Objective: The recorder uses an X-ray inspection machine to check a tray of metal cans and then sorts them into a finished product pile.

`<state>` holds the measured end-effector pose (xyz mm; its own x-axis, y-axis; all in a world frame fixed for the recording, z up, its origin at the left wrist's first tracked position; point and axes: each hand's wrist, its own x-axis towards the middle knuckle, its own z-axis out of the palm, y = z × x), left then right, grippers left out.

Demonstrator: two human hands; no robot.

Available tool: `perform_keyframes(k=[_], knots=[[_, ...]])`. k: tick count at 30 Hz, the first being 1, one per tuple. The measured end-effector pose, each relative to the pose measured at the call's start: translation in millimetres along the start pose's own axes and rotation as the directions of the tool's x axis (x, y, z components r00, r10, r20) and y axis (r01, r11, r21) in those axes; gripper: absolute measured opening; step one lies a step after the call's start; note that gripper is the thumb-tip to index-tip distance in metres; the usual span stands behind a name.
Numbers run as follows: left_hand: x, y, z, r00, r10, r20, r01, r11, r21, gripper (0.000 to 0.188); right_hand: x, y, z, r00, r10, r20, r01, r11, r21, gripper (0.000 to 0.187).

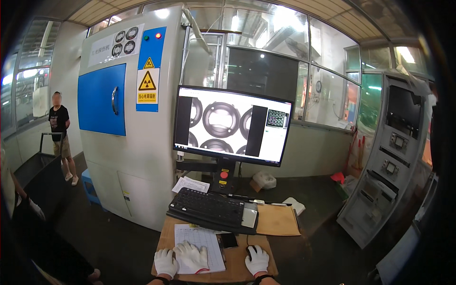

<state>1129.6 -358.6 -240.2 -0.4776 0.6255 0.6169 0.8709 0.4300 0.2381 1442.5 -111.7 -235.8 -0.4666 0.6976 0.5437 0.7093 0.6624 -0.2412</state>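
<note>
My left hand, in a white knit glove, rests at the left edge of the wooden desk with its fingers lying on the surface. Beside it a loose white glove with a red-edged cuff lies on a printed form sheet. My right hand, gloved too, covers a dark computer mouse, mostly hidden under the palm. A thin cable runs from it toward the keyboard shelf. Between the hands lies a black phone. Ahead, the monitor displays grey ring-shaped parts.
A black keyboard sits above the desk, with a brown board at its right. Below the monitor is a red button. A large cabinet with a blue door stands left; a person stands beyond. Right stands a grey equipment rack.
</note>
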Motion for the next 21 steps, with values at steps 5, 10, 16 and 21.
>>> perform_keyframes(k=[5, 10, 16, 21], knots=[[0.2, 0.4, 1.7, 1.0, -0.004, 0.002, 0.004, 1.0, -0.012, 0.022, 0.3, 1.5, 1.5, 1.0, -0.02, -0.023, 0.02, 1.0, -0.021, 0.046], [-0.4, -1.8, 4.6, 1.0, 0.008, -0.03, -0.009, 1.0, -0.02, 0.022, 1.8, 1.3, -1.0, 1.0, -0.028, -0.009, 0.028, 1.0, -0.005, 0.044], [-2.3, -2.2, 3.8, 0.999, 0.013, -0.05, -0.012, 1.0, 0.011, 0.024, 1.5, 3.0, 3.0, 0.998, -0.048, -0.028, 0.048, 0.999, -0.006, 0.044], [-0.1, -2.4, 4.5, 0.999, 0.017, -0.041, -0.018, 1.0, -0.026, 0.025, 0.0, 0.1, -0.5, 1.0, -0.012, -0.005, 0.011, 0.999, -0.032, 0.045]])
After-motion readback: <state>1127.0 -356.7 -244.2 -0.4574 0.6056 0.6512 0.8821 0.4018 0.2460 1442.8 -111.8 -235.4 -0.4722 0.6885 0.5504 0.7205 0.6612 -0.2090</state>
